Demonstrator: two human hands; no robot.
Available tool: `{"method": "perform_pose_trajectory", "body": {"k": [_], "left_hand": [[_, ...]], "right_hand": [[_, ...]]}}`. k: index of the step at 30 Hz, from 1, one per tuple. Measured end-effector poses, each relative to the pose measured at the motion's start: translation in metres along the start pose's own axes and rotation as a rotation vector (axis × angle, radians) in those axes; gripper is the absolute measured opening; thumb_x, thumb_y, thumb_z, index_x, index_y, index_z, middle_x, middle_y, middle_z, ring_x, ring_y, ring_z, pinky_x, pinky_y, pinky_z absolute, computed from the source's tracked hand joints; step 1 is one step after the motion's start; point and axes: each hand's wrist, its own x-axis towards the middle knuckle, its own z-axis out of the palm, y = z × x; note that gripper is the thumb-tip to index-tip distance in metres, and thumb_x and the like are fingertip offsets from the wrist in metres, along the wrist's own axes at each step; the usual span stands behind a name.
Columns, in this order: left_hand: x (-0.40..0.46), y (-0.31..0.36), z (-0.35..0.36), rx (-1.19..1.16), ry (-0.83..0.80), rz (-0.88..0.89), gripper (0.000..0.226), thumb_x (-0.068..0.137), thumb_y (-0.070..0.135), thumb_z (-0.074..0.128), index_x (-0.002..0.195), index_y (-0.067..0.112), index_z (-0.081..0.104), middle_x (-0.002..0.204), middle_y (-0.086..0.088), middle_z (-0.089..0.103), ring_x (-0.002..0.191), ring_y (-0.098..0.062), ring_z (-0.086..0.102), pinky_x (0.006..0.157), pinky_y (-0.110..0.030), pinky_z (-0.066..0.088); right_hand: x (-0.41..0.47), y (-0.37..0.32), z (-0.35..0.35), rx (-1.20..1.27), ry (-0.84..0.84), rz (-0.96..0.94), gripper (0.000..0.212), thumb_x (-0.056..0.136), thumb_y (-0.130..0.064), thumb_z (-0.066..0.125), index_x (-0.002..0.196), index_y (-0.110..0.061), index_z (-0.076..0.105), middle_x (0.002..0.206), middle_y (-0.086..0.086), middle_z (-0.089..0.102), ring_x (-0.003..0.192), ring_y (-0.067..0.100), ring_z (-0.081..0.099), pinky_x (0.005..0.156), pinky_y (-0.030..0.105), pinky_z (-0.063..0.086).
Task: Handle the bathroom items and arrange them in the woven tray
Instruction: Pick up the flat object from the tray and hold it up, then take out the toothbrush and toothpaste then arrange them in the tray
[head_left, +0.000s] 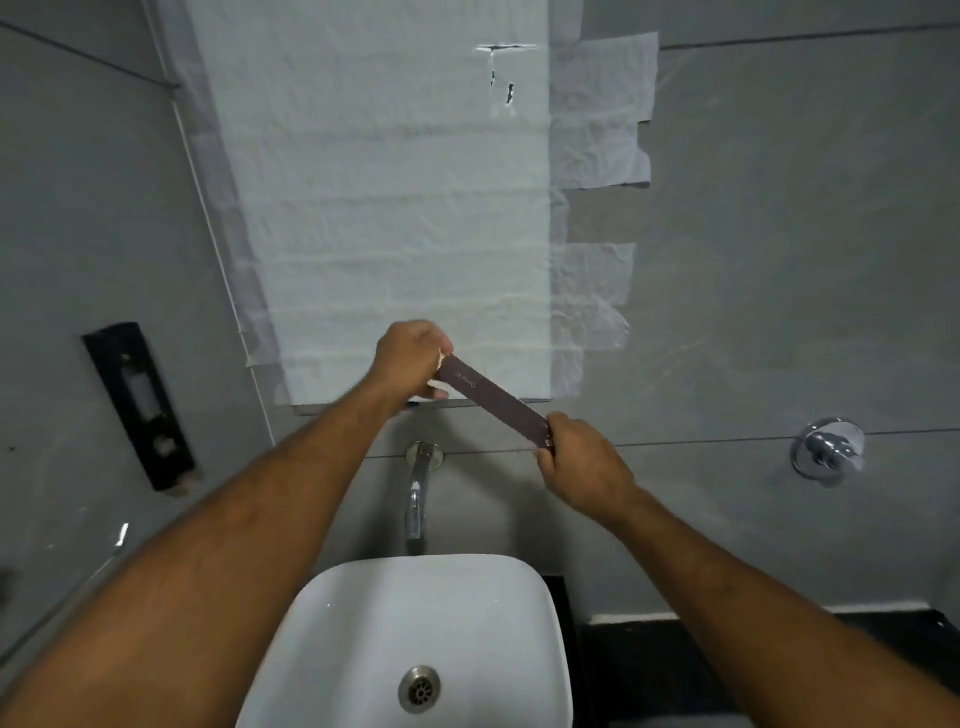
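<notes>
A long, narrow dark-brown box (493, 401) with small light lettering is held slanted in the air above the tap, in front of the wall. My left hand (410, 361) grips its upper left end, where something pale shows at the opening. My right hand (582, 465) pinches its lower right end. The woven tray is not in view.
A white square basin (524, 597) with a metal drain (420, 688) sits below, under a chrome wall spout (417, 499). A chrome valve knob (828, 451) is on the right wall, a black bracket (137, 405) on the left. White paper (395, 208) covers the wall ahead. A dark countertop (675, 670) lies to the right.
</notes>
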Motion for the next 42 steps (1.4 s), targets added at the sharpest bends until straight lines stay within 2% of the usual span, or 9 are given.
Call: {"method": "perform_pose_trajectory", "body": {"k": [4,8,12,17,21,24,27,35,42], "left_hand": [[-0.025,-0.055,0.009,-0.564,0.263,-0.304,0.014,0.084,0.016,0.053,0.076,0.004,0.057,0.077,-0.017,0.062,0.067,-0.03,0.068,0.049,-0.041,0.059],[-0.057,-0.1,0.025,-1.15,0.223,-0.519,0.024,0.096,0.029,0.057,0.097,0.005,0.053,0.101,-0.021,0.062,0.092,-0.033,0.066,0.058,-0.042,0.06],[-0.088,-0.131,0.034,-1.333,0.112,-0.511,0.038,0.092,0.04,0.059,0.109,0.007,0.06,0.092,-0.017,0.076,0.081,-0.027,0.075,0.054,-0.031,0.061],[-0.106,-0.146,0.027,-1.431,0.051,-0.553,0.042,0.089,0.037,0.065,0.115,0.004,0.061,0.091,-0.02,0.078,0.083,-0.03,0.076,0.062,-0.036,0.064],[-0.112,-0.152,0.017,-1.444,0.008,-0.584,0.042,0.091,0.034,0.063,0.116,0.0,0.06,0.092,-0.022,0.076,0.085,-0.031,0.076,0.074,-0.038,0.061],[-0.115,-0.152,0.016,-1.362,-0.067,-0.587,0.041,0.092,0.04,0.058,0.11,0.003,0.063,0.09,-0.017,0.077,0.075,-0.023,0.076,0.056,-0.023,0.058],[-0.119,-0.149,0.02,-1.209,-0.263,-0.554,0.051,0.094,0.05,0.047,0.112,0.005,0.065,0.085,-0.009,0.076,0.051,-0.007,0.062,0.037,-0.014,0.037],[-0.136,-0.159,0.036,-0.959,-0.616,-0.438,0.046,0.091,0.037,0.057,0.12,0.002,0.065,0.071,-0.002,0.055,0.049,-0.008,0.043,0.04,-0.02,0.037],[-0.193,-0.181,0.142,-0.596,-0.72,-0.507,0.033,0.101,0.028,0.041,0.119,0.008,0.06,0.08,-0.005,0.054,0.063,-0.016,0.046,0.057,-0.028,0.04]], "right_hand": [[0.03,-0.035,-0.053,-0.332,-0.183,-0.113,0.024,0.088,-0.02,0.058,0.111,-0.015,0.058,0.101,0.01,0.062,0.087,0.03,0.062,0.072,0.037,0.051],[0.054,-0.103,-0.094,-0.757,-0.221,-0.314,0.019,0.087,-0.016,0.06,0.106,-0.019,0.063,0.09,0.002,0.056,0.075,0.023,0.054,0.061,0.035,0.043],[0.06,-0.158,-0.097,-1.036,-0.168,-0.51,0.016,0.091,-0.018,0.061,0.106,-0.017,0.065,0.094,0.002,0.057,0.084,0.025,0.055,0.062,0.036,0.04],[0.06,-0.184,-0.082,-1.17,-0.141,-0.643,0.022,0.093,-0.018,0.061,0.115,-0.016,0.063,0.111,0.005,0.061,0.101,0.029,0.057,0.064,0.035,0.038],[0.06,-0.185,-0.086,-1.156,-0.117,-0.639,0.026,0.094,-0.02,0.061,0.12,-0.019,0.061,0.113,0.006,0.058,0.103,0.028,0.055,0.064,0.036,0.04],[0.062,-0.178,-0.094,-1.144,-0.113,-0.607,0.026,0.094,-0.019,0.061,0.12,-0.021,0.06,0.112,0.005,0.057,0.101,0.027,0.055,0.063,0.036,0.039],[0.066,-0.162,-0.102,-1.118,-0.129,-0.558,0.025,0.093,-0.018,0.061,0.118,-0.022,0.061,0.112,0.005,0.056,0.101,0.028,0.054,0.062,0.036,0.038],[0.063,-0.063,-0.14,-0.977,-0.047,-0.417,0.033,0.088,-0.011,0.061,0.119,-0.023,0.06,0.109,0.01,0.052,0.098,0.032,0.056,0.058,0.04,0.042],[-0.042,0.143,-0.139,-0.686,-0.225,0.274,0.025,0.083,-0.01,0.06,0.105,-0.021,0.063,0.094,0.007,0.052,0.085,0.032,0.059,0.064,0.039,0.046]]}}
